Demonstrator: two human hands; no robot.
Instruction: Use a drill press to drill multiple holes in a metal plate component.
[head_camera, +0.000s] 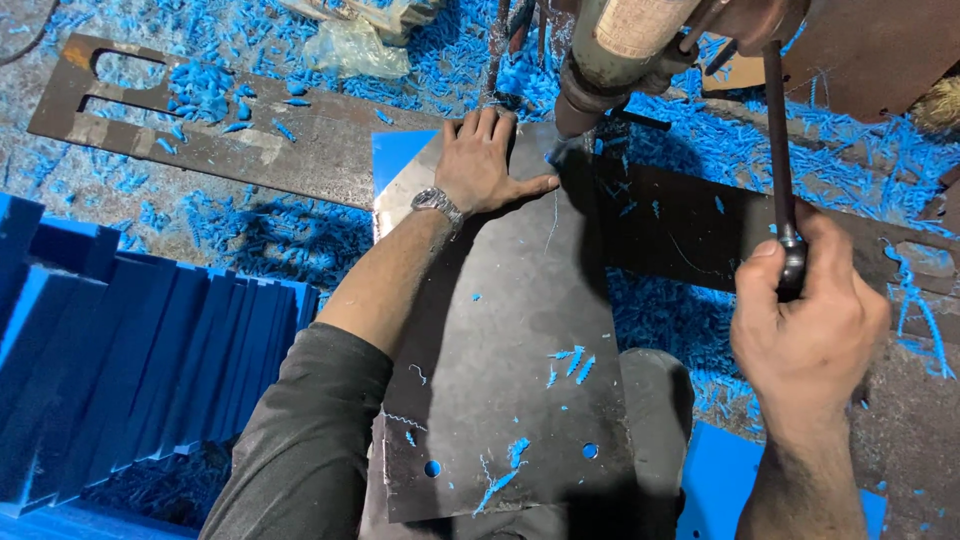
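Note:
A dark metal template plate with round holes lies over a blue plastic sheet, whose corner shows at the plate's far left. My left hand, with a wristwatch on the wrist, presses flat on the plate's far end, fingers spread. Just right of it the drill press head comes down to the plate's top edge. My right hand is wrapped around the drill's long metal feed lever. Blue shavings lie on the plate.
A row of blue plastic sheets stands on edge at the left. A rusty cut-out steel plate lies at the back left. Blue swarf covers the bench. A crumpled clear plastic bag sits at the top.

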